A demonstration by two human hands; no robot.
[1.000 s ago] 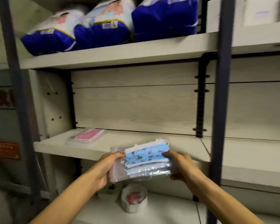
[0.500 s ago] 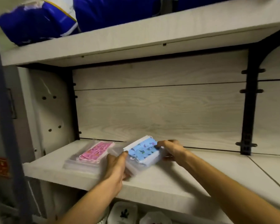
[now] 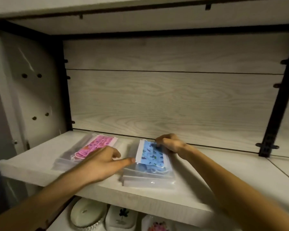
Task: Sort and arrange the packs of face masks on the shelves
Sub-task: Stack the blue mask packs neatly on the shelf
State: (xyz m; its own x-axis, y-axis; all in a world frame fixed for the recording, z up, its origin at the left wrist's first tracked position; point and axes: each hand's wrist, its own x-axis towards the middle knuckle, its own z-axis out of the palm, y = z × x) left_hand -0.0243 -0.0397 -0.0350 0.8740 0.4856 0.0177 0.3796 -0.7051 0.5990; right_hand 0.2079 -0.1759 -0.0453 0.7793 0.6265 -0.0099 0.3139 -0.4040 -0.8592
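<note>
A clear pack of blue patterned face masks (image 3: 150,157) lies flat on the pale wooden shelf (image 3: 223,177), just right of a clear pack of pink masks (image 3: 93,145). A narrow gap separates the two packs. My left hand (image 3: 102,164) hovers over the gap, its thumb tip touching the blue pack's left edge and its fingers loosely bent. My right hand (image 3: 172,144) is at the pack's far right corner, with curled fingers gripping that edge.
The shelf's wooden back panel stands close behind the packs. A black bracket upright (image 3: 274,114) marks the bay's right end, and the side wall closes the left. White ceramic items (image 3: 87,214) sit on the shelf below. The shelf board above hangs low overhead.
Both hands carried the blue pack from below the shelf edge up onto the shelf and laid it flat beside the pink pack. My left hand has let go of it. The view moved closer.
</note>
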